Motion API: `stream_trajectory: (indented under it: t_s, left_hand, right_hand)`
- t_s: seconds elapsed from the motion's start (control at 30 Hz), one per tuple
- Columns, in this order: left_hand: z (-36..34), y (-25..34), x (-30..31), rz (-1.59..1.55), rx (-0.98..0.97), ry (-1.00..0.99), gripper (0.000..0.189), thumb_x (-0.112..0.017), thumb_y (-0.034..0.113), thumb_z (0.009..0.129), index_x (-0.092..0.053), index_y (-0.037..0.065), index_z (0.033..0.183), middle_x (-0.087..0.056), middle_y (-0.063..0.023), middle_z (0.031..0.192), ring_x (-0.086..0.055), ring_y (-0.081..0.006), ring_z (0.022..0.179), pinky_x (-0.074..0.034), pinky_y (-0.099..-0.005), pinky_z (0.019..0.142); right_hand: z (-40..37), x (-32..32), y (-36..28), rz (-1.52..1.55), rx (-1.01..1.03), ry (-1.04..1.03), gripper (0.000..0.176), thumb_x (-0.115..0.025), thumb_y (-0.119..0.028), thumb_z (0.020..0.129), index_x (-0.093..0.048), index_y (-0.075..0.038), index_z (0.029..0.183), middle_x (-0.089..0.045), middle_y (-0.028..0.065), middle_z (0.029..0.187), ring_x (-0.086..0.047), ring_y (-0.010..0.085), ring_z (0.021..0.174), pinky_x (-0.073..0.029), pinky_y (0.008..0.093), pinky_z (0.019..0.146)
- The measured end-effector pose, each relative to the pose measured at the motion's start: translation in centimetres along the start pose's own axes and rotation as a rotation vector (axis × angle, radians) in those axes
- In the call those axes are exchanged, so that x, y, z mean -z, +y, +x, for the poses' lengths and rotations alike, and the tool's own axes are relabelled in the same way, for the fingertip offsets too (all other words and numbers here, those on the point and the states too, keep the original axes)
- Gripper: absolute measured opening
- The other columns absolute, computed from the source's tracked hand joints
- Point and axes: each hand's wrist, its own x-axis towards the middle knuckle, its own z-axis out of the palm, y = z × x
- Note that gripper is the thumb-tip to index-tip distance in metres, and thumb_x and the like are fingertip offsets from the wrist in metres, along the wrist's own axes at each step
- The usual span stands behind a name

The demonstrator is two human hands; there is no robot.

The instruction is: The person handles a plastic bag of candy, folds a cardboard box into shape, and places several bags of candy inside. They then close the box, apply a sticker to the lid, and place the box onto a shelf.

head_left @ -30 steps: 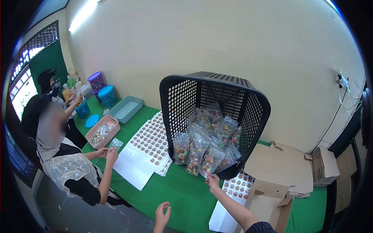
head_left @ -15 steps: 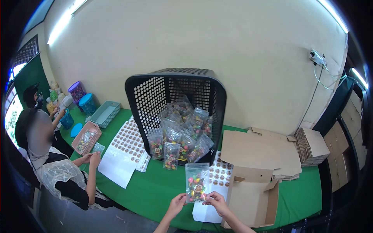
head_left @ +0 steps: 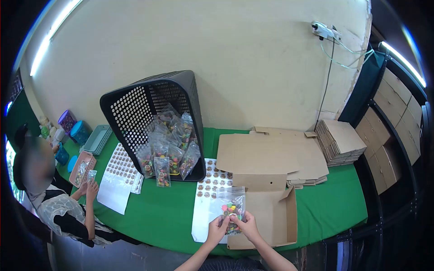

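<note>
A clear zip bag of colourful round sweets (head_left: 233, 207) is held upright in front of me, over the edge of an open cardboard box (head_left: 266, 217). My left hand (head_left: 217, 229) grips its lower left side. On the lower right side, my right hand (head_left: 247, 226) is closed on the same bag. Both thumbs lie on its front, near a round sticker that is partly covered. Just behind the bag, a sheet of round brown stickers (head_left: 207, 187) lies partly under the box. Similar filled bags (head_left: 169, 151) are heaped in a black plastic basket (head_left: 194, 99) lying on its side.
Flat cardboard (head_left: 253, 151) and a stack of folded boxes (head_left: 339, 142) lie at the right on the green tablecloth (head_left: 332, 203). More sticker sheets (head_left: 118, 174) are left of the basket. Further left, a co-worker (head_left: 68, 212) handles a small bag beside a pink basket (head_left: 83, 168).
My view has turned to the right. The bag is now over the box's edge, and my hands have come closer together, thumbs onto its front. The co-worker's bag is raised higher.
</note>
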Motion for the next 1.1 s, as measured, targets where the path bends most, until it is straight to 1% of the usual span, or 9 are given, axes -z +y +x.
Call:
stream_trajectory:
  t_s: [0.27,0.37,0.47,0.57,0.67,0.83,0.9,1.03,1.1]
  left_hand:
    - [-0.9,-1.6,-5.1,0.106,-0.051,0.011,0.03,-0.055,0.025,0.088,-0.06,0.0,0.073,-0.051,0.0011,0.053,-0.046,-0.0038,0.046,-0.037,-0.0208,0.041]
    - [-1.1,-2.1,-6.3,0.058,-0.038,-0.021,0.029,-0.056,0.027,0.087,-0.06,0.0,0.078,-0.053,0.0013,0.057,-0.048,-0.0035,0.049,-0.038,-0.02,0.043]
    - [-0.8,-1.9,-6.7,0.052,0.104,-0.109,0.027,-0.058,0.027,0.086,-0.059,0.0,0.088,-0.058,0.0,0.067,-0.052,-0.0041,0.059,-0.042,-0.0198,0.05]
    - [-0.6,-1.8,-7.7,-0.043,0.041,-0.135,0.028,-0.058,0.024,0.086,-0.057,-0.001,0.099,-0.06,-0.0028,0.085,-0.055,-0.006,0.074,-0.045,-0.021,0.063]
    - [-0.5,-1.2,-8.5,0.08,-0.015,-0.176,0.031,-0.061,0.021,0.084,-0.055,-0.002,0.104,-0.061,-0.0044,0.093,-0.055,-0.0074,0.083,-0.046,-0.0227,0.072]
    - [-0.2,0.3,-7.6,0.16,-0.084,-0.16,0.028,-0.064,0.017,0.082,-0.057,-0.003,0.1,-0.062,-0.0046,0.089,-0.055,-0.007,0.078,-0.046,-0.0227,0.066]
    - [0.1,0.0,-6.6,0.255,-0.12,-0.157,0.027,-0.063,0.017,0.082,-0.058,-0.003,0.099,-0.062,-0.0058,0.088,-0.057,-0.0083,0.076,-0.046,-0.0231,0.065]
    - [1.1,-0.4,-5.8,0.178,-0.203,-0.146,0.028,-0.064,0.021,0.082,-0.059,-0.002,0.097,-0.061,-0.0047,0.081,-0.057,-0.0082,0.071,-0.046,-0.0225,0.062]
    - [1.8,-1.0,-5.3,0.217,-0.248,-0.111,0.03,-0.064,0.024,0.082,-0.059,-0.002,0.096,-0.061,-0.0032,0.074,-0.056,-0.0073,0.066,-0.046,-0.0217,0.058]
  right_hand:
    - [-2.5,5.5,-1.1,0.049,0.001,0.008,0.021,-0.059,-0.017,0.085,-0.058,0.001,0.097,-0.06,0.0028,0.079,-0.054,0.0056,0.06,-0.045,0.0187,0.049]
    - [-2.9,7.5,-1.4,0.096,0.003,-0.051,0.023,-0.057,-0.018,0.087,-0.058,0.002,0.098,-0.06,0.0038,0.079,-0.054,0.0061,0.06,-0.044,0.0188,0.05]
    - [-2.9,8.8,-1.1,0.085,-0.016,-0.069,0.027,-0.057,-0.021,0.087,-0.057,0.003,0.1,-0.06,0.0044,0.079,-0.054,0.0063,0.059,-0.043,0.0187,0.049]
    - [-2.5,8.5,-0.8,0.063,-0.015,0.042,0.028,-0.058,-0.023,0.086,-0.057,0.002,0.099,-0.059,0.0032,0.078,-0.053,0.0058,0.058,-0.043,0.0181,0.05]
    - [-2.2,7.8,-1.2,-0.02,0.019,0.168,0.024,-0.058,-0.022,0.086,-0.06,0.0,0.093,-0.058,0.0009,0.072,-0.051,0.0044,0.052,-0.041,0.017,0.046]
    - [-1.3,6.2,-1.4,-0.117,0.095,0.288,0.025,-0.057,-0.026,0.086,-0.062,-0.002,0.085,-0.055,-0.0021,0.061,-0.044,0.0025,0.042,-0.035,0.0175,0.035]
    - [-1.1,5.2,-1.7,-0.055,0.102,0.288,0.026,-0.057,-0.027,0.087,-0.062,-0.002,0.084,-0.055,-0.0018,0.062,-0.044,0.0025,0.042,-0.035,0.0174,0.036]
    - [-0.1,4.5,-0.4,-0.061,0.096,0.338,0.028,-0.056,-0.029,0.087,-0.061,-0.002,0.086,-0.055,-0.0015,0.061,-0.044,0.0025,0.041,-0.035,0.0176,0.035]
    - [0.8,5.0,0.1,0.056,0.048,0.255,0.028,-0.056,-0.029,0.087,-0.061,-0.002,0.088,-0.057,-0.0005,0.065,-0.046,0.0027,0.045,-0.037,0.0174,0.037]
